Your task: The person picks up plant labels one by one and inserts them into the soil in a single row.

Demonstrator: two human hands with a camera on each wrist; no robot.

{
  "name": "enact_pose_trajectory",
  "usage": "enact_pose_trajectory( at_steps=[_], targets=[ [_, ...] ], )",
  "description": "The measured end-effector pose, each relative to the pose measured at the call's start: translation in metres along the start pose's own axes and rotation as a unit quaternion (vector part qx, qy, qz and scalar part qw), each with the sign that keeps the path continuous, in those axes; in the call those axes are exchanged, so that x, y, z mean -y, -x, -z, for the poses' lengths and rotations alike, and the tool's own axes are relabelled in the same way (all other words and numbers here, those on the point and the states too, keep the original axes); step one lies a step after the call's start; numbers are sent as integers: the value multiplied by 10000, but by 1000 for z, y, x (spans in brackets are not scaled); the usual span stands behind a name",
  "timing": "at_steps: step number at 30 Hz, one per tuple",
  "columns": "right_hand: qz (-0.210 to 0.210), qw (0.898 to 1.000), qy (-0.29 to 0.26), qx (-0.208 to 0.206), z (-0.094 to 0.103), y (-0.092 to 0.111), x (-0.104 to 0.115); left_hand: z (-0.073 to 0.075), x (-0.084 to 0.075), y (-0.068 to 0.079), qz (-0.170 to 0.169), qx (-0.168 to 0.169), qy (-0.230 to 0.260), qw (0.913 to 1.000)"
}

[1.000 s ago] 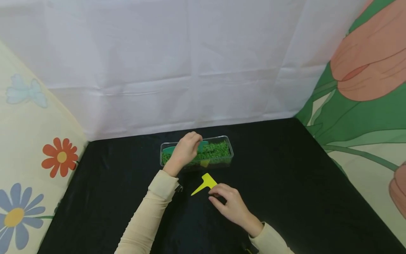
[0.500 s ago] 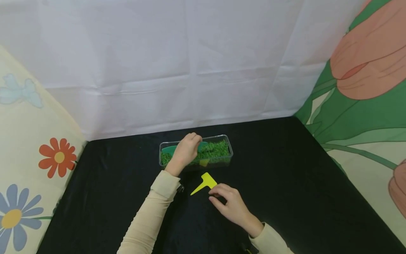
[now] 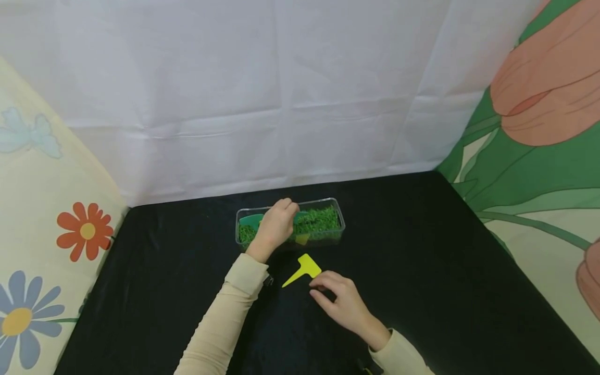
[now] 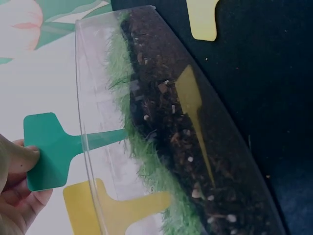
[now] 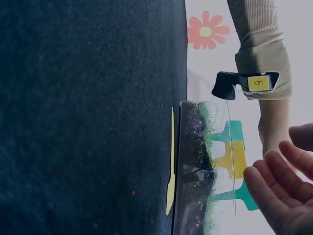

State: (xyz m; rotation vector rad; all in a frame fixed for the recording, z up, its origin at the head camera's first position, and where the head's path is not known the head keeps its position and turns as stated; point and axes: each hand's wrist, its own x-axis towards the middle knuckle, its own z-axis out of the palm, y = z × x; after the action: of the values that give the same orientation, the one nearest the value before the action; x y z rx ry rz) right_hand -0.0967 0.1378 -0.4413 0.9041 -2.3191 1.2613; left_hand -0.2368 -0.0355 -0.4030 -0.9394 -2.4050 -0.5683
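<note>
My left hand [image 4: 17, 171] pinches the wide head of a green T-shaped plant label [image 4: 49, 152] between thumb and fingers. The label's pointed stem reaches into the grass [image 4: 122, 78], which grows on dark soil in a clear rectangular container [image 3: 341, 229]. Beside it a yellow plant label [image 4: 80, 205] stands in the grass. Another yellow plant label [image 3: 304, 266] lies on the black table in front of the container. My right hand [image 3: 344, 302] is close to that label, its fingers loosely bent and holding nothing. In the head view my left hand hides part of the container.
The black-covered table [image 3: 422, 271] ends at a white cloth backdrop [image 3: 211, 94]. Printed flower panels [image 3: 529, 198] flank both sides. In the right wrist view, two green labels [image 5: 235, 131] and a yellow one rise from the grass.
My left hand has moved slightly down and right, and the green plant label sits a little lower in the container. My right hand and the yellow label on the table have hardly moved.
</note>
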Motion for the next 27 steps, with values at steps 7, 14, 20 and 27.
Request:
enact_pose_trajectory(
  at_steps=[7,14,20,27],
  targets=[
    [-40,10000,9,10,0,0,0,-6,2,1,53,56,35,10000],
    [-45,10000,34,2,0,0,-1,-9,5,0,-35,-59,69,10000],
    [-96,9999,72,30,0,1,-3,-10,7,-1,-30,-20,155,9999],
    [-160,9998,53,72,-1,3,-5,-13,7,-1,90,241,332,9991]
  ],
)
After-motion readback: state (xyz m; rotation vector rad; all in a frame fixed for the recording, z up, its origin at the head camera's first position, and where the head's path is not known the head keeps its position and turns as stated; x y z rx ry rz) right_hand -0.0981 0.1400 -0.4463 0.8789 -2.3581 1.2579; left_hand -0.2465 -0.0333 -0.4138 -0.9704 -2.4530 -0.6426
